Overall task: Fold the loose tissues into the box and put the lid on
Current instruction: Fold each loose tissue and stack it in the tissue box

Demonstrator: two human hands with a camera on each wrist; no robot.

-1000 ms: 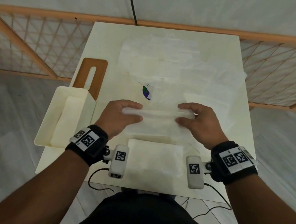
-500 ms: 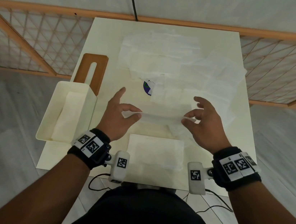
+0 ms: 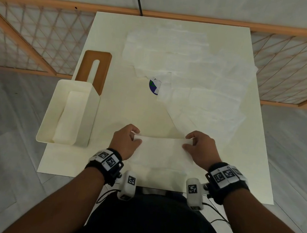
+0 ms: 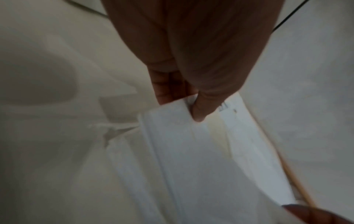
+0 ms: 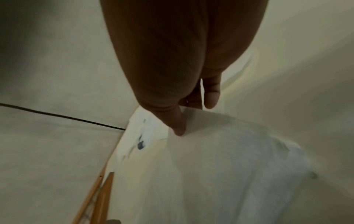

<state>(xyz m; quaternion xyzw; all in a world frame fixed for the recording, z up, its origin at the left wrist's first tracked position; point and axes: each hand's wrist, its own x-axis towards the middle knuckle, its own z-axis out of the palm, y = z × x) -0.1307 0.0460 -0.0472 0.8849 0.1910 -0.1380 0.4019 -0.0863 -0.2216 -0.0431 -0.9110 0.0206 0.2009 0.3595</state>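
The left hand (image 3: 126, 142) and right hand (image 3: 201, 150) each pinch an end of a thin tissue (image 3: 163, 151) low over the desk (image 3: 130, 109), and it may tear or crumple if they pull too hard.

White tissue (image 3: 164, 149) held taut nr table front; box (image 3: 71, 113) open, lid (image 3: 94, 69) behind.

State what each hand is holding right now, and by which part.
Both hold one folded tissue. The left hand pinches its left end between thumb and fingers; the right hand pinches its right end.
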